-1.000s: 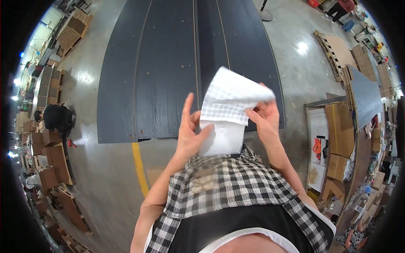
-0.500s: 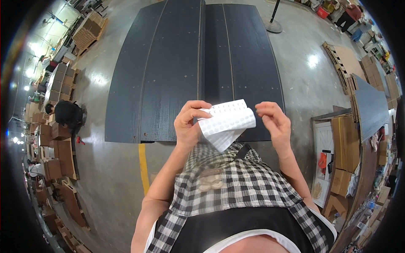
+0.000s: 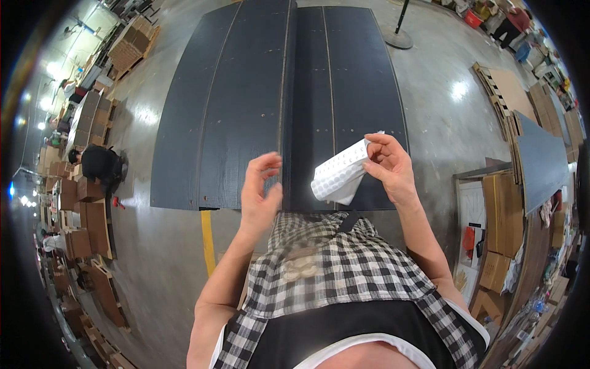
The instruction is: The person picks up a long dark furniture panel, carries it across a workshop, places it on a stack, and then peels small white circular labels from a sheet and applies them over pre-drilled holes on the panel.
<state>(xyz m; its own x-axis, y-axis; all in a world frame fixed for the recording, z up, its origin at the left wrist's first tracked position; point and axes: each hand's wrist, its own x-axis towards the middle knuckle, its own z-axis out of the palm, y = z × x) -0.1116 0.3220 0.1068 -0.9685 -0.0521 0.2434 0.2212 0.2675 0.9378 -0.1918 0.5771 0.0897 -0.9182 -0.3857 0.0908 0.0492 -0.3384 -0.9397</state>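
The bare right hand has its grip closed, thumb against fingers, on the upper right end of a curled white sheet with round dots. From there its long axis slopes leftward, toward the bare left hand, half open, apparently empty, apart from it. Beyond lie dark blue-grey, wood-grained panels.

White dotted sheet now out of left hand, which stands apart; right hand, free half-second ago, pinches sheet's upper right end.
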